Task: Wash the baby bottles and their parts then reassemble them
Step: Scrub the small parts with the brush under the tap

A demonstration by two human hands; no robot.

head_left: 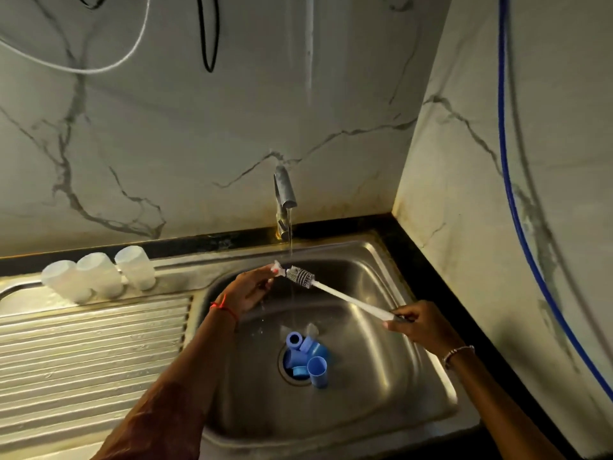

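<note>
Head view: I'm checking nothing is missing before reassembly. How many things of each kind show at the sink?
White bottles: 3
Blue parts: about 6, heaped
Clear teat, in left hand: 1
Blurry clear piece in the sink: 1
Brush, in right hand: 1
Total: about 12
</note>
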